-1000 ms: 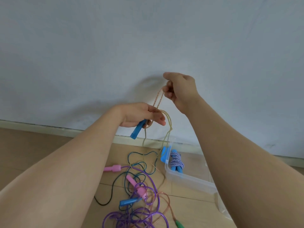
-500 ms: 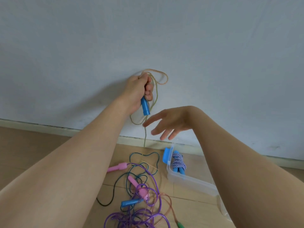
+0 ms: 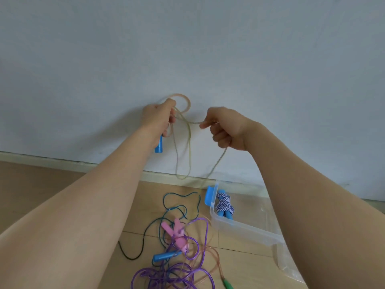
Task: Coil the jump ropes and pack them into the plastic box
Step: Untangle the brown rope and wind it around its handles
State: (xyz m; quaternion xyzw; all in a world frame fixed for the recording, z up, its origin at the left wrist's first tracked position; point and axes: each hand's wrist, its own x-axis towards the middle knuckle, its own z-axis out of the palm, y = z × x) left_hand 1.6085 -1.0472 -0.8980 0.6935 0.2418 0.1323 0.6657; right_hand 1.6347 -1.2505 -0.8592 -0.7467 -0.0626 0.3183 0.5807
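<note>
My left hand [image 3: 159, 117] is raised in front of the wall and grips a blue handle [image 3: 159, 144] together with loops of a pale translucent jump rope [image 3: 183, 142]. My right hand [image 3: 226, 128] pinches the same rope a little to the right, and the rope trails from it down toward the floor. Below stands the clear plastic box [image 3: 239, 225], holding a coiled blue-and-white rope with blue handles [image 3: 224, 205]. A tangle of purple, teal and pinkish ropes [image 3: 177, 257] lies on the floor left of the box, with pink handles [image 3: 174, 231] and a blue handle [image 3: 164, 256] in it.
A pale wall with a baseboard [image 3: 62, 161] runs behind everything. The floor is light wood boards [image 3: 41, 184]. A green handle [image 3: 228, 285] lies at the bottom edge. The box's blue latch [image 3: 209, 197] is at its far corner.
My right hand, open below the left half a second ago, has risen and taken hold of the rope. My left hand keeps the blue handle and loops at about the same height.
</note>
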